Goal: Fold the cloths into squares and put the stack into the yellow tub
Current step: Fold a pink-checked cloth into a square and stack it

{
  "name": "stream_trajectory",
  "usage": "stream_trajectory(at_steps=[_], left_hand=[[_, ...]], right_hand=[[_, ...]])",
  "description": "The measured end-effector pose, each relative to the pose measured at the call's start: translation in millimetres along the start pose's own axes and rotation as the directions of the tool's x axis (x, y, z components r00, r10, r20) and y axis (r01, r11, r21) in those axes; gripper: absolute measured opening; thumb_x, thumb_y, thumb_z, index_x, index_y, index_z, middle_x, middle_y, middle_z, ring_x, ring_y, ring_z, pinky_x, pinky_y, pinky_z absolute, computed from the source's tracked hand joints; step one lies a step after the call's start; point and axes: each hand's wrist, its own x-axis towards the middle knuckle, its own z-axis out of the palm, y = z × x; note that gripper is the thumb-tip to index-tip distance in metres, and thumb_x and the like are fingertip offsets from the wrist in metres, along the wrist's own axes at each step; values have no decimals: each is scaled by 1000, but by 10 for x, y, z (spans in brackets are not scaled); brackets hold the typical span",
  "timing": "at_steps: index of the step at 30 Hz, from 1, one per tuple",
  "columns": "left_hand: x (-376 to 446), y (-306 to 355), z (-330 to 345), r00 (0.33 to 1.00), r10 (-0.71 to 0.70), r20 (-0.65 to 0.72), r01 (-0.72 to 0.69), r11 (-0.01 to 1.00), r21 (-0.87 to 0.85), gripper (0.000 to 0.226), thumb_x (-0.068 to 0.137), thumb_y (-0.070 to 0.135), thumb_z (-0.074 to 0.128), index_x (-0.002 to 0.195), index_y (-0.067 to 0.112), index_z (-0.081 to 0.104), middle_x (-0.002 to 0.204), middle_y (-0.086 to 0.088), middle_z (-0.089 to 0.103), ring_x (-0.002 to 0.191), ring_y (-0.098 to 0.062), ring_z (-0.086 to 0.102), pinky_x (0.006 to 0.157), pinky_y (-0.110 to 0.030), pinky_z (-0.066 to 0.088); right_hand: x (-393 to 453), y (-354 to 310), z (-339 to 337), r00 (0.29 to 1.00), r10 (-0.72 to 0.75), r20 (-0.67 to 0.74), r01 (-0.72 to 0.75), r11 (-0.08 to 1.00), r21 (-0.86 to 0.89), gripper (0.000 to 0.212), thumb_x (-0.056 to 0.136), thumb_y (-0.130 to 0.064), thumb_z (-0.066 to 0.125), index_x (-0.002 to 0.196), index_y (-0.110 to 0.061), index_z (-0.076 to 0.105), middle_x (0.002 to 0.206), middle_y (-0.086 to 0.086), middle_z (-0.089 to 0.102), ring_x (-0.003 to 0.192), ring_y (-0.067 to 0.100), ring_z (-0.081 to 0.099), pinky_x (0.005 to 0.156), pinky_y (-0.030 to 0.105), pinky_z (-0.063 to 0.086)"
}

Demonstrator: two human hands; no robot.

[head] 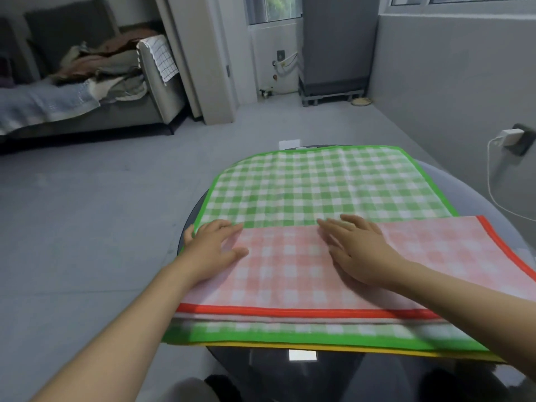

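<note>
Head view: the left hand [216, 248] is lying flat, fingers spread, on the left end of the red-edged pink check cloth [290, 274]. The right hand [358, 250] is pressing flat with fingers apart near its far fold. That folded cloth is covering the near half of the green check cloth [319, 181], spread across the dark round table [191, 219]. A yellow edge [333, 348] is peeking out along the table's near edge.
</note>
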Motion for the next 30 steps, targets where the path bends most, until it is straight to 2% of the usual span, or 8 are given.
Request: stream_trajectory(at_steps=[3,7,12,16,21,25,28,30], left_hand=[[34,27,-70,997,2,-78,0,1000,22,63,77,61,62,134,38,46,122,8,43,129,-14,34,115,-40,4],[94,-5,-156,985,-66,-163,69,998,12,58,61,62,75,108,32,59,102,9,39,116,-16,39,97,-31,20],[7,-178,-262,969,-214,-123,161,925,-343,38,69,34,82,93,22,56,96,2,57,85,-15,55,63,-26,41],[-82,-294,-293,949,-311,53,281,755,-592,45,74,21,80,108,17,51,98,-2,65,84,-20,66,70,-34,54],[-111,-308,-466,926,-351,138,310,498,-810,41,75,9,76,112,5,59,93,-11,71,73,-22,67,65,-33,55],[-133,-143,-664,927,-344,151,277,352,-894,46,67,15,79,107,0,63,93,-15,70,74,-26,65,87,-47,52],[-127,66,-790,944,-303,129,216,271,-938,48,54,23,79,95,2,64,82,-14,70,64,-23,66,77,-43,55],[-107,223,-843,954,-278,109,176,228,-958,43,55,26,77,88,4,64,72,-11,69,59,-21,65,68,-36,55]], right_hand=[[50,-199,2,995,-98,16,95,985,143,46,97,-31,39,143,-31,32,144,-10,43,125,18,34,102,28,23],[93,-307,85,991,-112,74,107,991,74,65,82,-66,23,141,-41,32,145,-9,37,126,19,29,106,36,21],[51,-392,160,986,-84,146,82,996,20,94,57,-87,18,142,-47,19,150,-5,18,136,23,11,111,41,14],[34,-485,174,978,-41,203,40,999,10,97,62,-87,43,144,-47,11,156,-3,3,141,27,-3,115,45,5],[34,-521,142,960,-20,280,30,999,-29,108,61,-85,50,146,-44,-1,157,0,-10,142,28,-15,115,46,-4],[31,-515,144,955,-16,295,23,1000,-20,119,49,-91,46,146,-44,-4,157,1,-13,142,28,-17,114,46,-6],[31,-503,129,951,-41,308,39,999,13,132,30,-97,35,145,-44,-1,157,2,-10,142,29,-15,114,48,-5],[49,-459,48,940,-65,334,49,997,54,129,36,-95,44,146,-42,5,158,2,-4,143,28,-8,115,49,0]])
